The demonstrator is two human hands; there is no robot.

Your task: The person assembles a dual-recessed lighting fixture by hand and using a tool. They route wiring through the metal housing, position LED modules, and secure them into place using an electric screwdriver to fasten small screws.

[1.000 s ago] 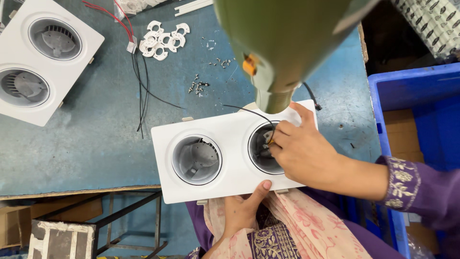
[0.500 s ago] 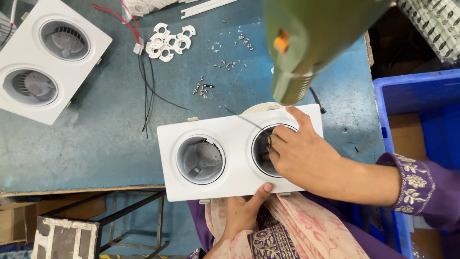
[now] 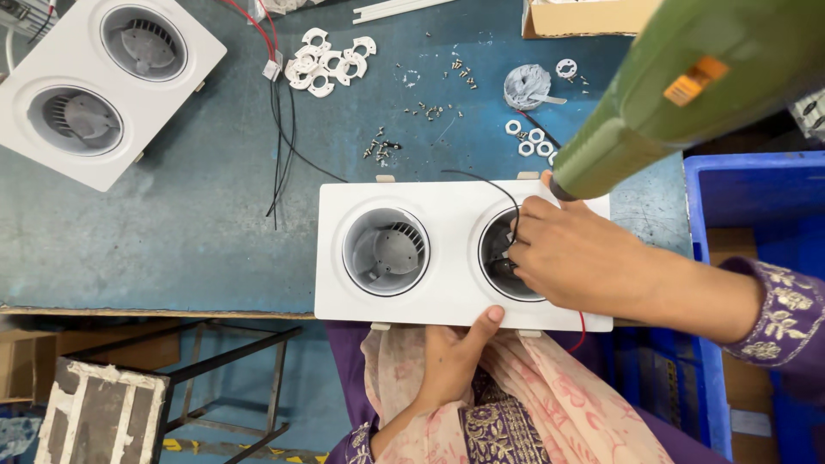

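Two hands work one white twin-lamp housing [image 3: 447, 258] at the bench [image 3: 172, 232] edge: left hand [image 3: 451, 357] grips its near rim, right hand [image 3: 571, 258] fingers pinch a black wire [image 3: 494, 185] inside the right opening (risk: tugging could unseat it).

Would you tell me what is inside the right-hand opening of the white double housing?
The right hand reaches into the right opening of the white double housing, with a black wire leading in. The hand hides the interior; the left opening shows a grey finned part.
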